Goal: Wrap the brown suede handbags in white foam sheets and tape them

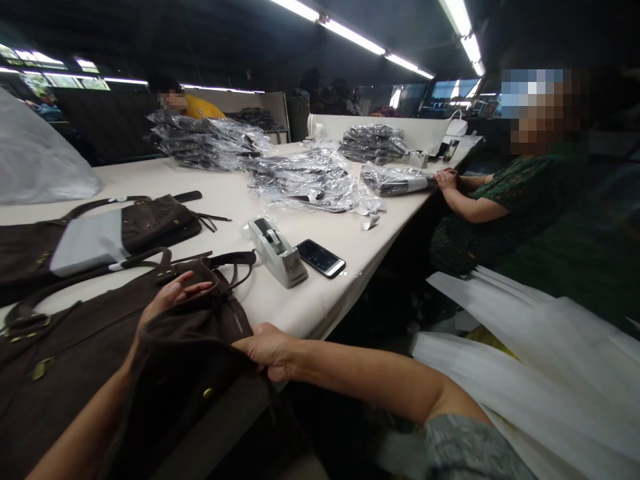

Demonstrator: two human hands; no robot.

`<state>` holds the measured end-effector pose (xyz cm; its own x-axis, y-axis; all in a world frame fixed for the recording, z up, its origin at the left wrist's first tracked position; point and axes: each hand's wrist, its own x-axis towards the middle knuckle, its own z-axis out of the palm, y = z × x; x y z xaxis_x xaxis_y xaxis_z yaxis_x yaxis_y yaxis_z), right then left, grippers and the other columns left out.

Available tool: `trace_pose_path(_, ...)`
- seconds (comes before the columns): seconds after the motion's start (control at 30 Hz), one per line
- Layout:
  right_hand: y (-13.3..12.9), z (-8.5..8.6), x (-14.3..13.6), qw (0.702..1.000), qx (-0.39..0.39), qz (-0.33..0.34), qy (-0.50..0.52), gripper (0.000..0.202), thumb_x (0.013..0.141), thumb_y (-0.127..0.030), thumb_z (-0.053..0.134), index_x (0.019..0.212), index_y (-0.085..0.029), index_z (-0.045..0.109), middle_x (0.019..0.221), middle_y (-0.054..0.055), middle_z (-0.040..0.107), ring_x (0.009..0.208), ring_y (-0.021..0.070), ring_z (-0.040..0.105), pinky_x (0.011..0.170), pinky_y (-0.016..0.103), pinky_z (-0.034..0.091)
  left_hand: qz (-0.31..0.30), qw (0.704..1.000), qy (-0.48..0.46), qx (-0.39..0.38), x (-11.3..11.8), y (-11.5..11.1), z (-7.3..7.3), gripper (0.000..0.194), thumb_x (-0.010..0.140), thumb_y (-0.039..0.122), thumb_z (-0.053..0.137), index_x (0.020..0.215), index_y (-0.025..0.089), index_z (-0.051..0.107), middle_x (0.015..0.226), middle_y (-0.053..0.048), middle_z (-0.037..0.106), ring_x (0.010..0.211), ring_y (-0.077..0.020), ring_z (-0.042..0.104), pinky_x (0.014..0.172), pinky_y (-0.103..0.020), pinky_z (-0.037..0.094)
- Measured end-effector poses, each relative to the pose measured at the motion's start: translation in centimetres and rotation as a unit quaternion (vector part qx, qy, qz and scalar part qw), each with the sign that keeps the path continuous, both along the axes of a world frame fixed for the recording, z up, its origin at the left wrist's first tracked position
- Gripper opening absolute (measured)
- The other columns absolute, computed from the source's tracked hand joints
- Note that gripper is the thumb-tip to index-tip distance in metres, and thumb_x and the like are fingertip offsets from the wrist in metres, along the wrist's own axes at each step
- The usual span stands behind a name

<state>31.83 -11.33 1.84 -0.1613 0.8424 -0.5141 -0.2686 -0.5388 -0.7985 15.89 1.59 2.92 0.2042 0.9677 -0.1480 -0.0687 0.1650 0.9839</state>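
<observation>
A dark brown fabric handbag (pixel 200 331) with brass studs hangs partly over the near table edge, its upper edge pulled toward me. My right hand (pixel 270 351) is closed on that edge, thumb and fingers pinching the cloth. At the bag's opening, my left hand (pixel 173 300) has its fingers stretched out and apart, with the palm partly hidden by the fabric. Beyond lies a second brown handbag (pixel 157 223) with a pale wrap (pixel 90 240) around its middle. Straps and thin ties lie near my left fingers.
A tape dispenser (pixel 277 253) and a phone (pixel 321 258) lie on the white table (pixel 220 190). Plastic-wrapped bags (pixel 310 177) are piled farther back. At right, a co-worker's hands (pixel 447 179) touch a wrapped package (pixel 395 180). White sheets (pixel 545 353) fill the lower right.
</observation>
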Motion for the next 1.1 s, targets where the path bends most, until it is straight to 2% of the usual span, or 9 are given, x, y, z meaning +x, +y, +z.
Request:
trace_pose_path(0.07, 1.4, 0.3, 0.5, 0.982, 0.106, 0.039, -0.152, 0.025, 0.068, -0.022, 0.076, 0.072, -0.02, 0.052, 0.06, -0.004, 0.055, 0.057, 0.0153, 0.058, 0.053, 0.024, 0.047, -0.007, 1.0, 0.003, -0.011, -0.1, -0.1, 0.5, 0.061, 0.079, 0.049, 0.065, 0.134, 0.026, 0.052, 0.101, -0.006, 0.074, 0.1, -0.0231, 0.068, 0.074, -0.029, 0.058)
trace_pose_path(0.17, 3.2, 0.6, 1.9, 0.869, 0.215, 0.15, -0.421, 0.015, 0.068, -0.019, 0.07, 0.073, -0.021, 0.057, 0.077, 0.003, 0.067, 0.084, 0.0271, 0.068, 0.068, 0.031, 0.05, -0.056, 0.994, 0.08, 0.042, 0.6, -1.1, 0.6, 0.077, 0.081, 0.062, 0.054, 0.148, 0.029, 0.035, 0.133, -0.009, 0.065, 0.117, -0.0288, 0.063, 0.088, -0.041, 0.058)
trace_pose_path(0.23, 3.9, 0.6, 2.7, 0.802, 0.241, 0.223, -0.498, 0.021, 0.067, -0.018, 0.069, 0.086, -0.023, 0.062, 0.09, 0.007, 0.072, 0.094, 0.0313, 0.069, 0.073, 0.035, 0.051, -0.096, 0.978, 0.161, 0.093, 1.6, -1.8, 0.0, 0.09, 0.078, 0.067, 0.054, 0.153, 0.027, 0.027, 0.15, -0.011, 0.05, 0.136, -0.0314, 0.05, 0.109, -0.048, 0.046)
trace_pose_path(0.3, 3.9, 0.5, 3.4, 0.776, 0.257, 0.257, -0.515, 0.035, 0.068, -0.019, 0.069, 0.102, -0.024, 0.063, 0.1, 0.008, 0.073, 0.099, 0.032, 0.069, 0.075, 0.036, 0.052, -0.122, 0.96, 0.22, 0.123, 2.5, -2.1, -0.9, 0.095, 0.071, 0.066, 0.063, 0.151, 0.024, 0.035, 0.157, -0.012, 0.039, 0.148, -0.0318, 0.032, 0.123, -0.049, 0.026)
trace_pose_path(0.47, 1.8, 1.1, 4.2, 0.782, 0.235, 0.23, -0.53, 0.035, 0.077, -0.022, 0.066, 0.112, -0.022, 0.062, 0.103, 0.009, 0.071, 0.101, 0.0307, 0.067, 0.082, 0.038, 0.052, -0.15, 0.922, 0.31, 0.175, 3.6, -1.5, -2.9, 0.095, 0.062, 0.066, 0.067, 0.141, 0.016, 0.048, 0.16, -0.017, 0.032, 0.153, -0.0327, 0.018, 0.126, -0.047, 0.01)
trace_pose_path(0.63, -1.6, 2.6, 4.0, 0.77, 0.358, -0.011, -0.529, 0.043, 0.081, -0.001, 0.048, 0.119, -0.016, 0.062, 0.119, 0.011, 0.065, 0.118, 0.0217, 0.057, 0.105, 0.036, 0.044, -0.138, 0.892, 0.376, 0.21, 3.9, -1.1, -3.6, 0.096, 0.075, 0.067, 0.051, 0.15, 0.01, 0.033, 0.159, -0.022, 0.03, 0.152, -0.033, 0.02, 0.124, -0.052, 0.009)
trace_pose_path(0.83, -4.0, 3.5, 3.7, 0.835, 0.404, 0.057, -0.369, 0.041, 0.079, -0.01, 0.057, 0.119, -0.02, 0.058, 0.118, 0.004, 0.064, 0.109, 0.0169, 0.061, 0.096, 0.029, 0.05, -0.166, 0.869, 0.403, 0.232, 4.0, -1.7, -3.2, 0.087, 0.082, 0.066, 0.039, 0.149, 0.01, 0.036, 0.161, -0.022, 0.028, 0.153, -0.0327, 0.017, 0.124, -0.053, 0.007)
trace_pose_path(0.93, -3.7, 2.2, 3.4, 0.822, 0.385, 0.009, -0.42, 0.026, 0.081, -0.01, 0.051, 0.103, -0.02, 0.058, 0.102, 0.002, 0.063, 0.095, 0.0164, 0.061, 0.088, 0.03, 0.052, -0.169, 0.858, 0.42, 0.242, 3.9, -1.9, -3.2, 0.089, 0.083, 0.067, 0.037, 0.152, 0.011, 0.03, 0.162, -0.02, 0.026, 0.153, -0.0334, 0.015, 0.124, -0.055, 0.006)
trace_pose_path(1.1, -3.5, -3.1, 1.8, 0.732, 0.452, -0.051, -0.508, 0.039, 0.074, 0.002, 0.038, 0.096, -0.019, 0.061, 0.101, 0.009, 0.062, 0.101, 0.0205, 0.06, 0.093, 0.034, 0.052, -0.192, 0.833, 0.447, 0.264, 4.1, -3.0, -3.1, 0.092, 0.084, 0.069, 0.042, 0.158, 0.018, 0.018, 0.165, -0.016, 0.019, 0.154, -0.0351, 0.01, 0.122, -0.063, 0.004)
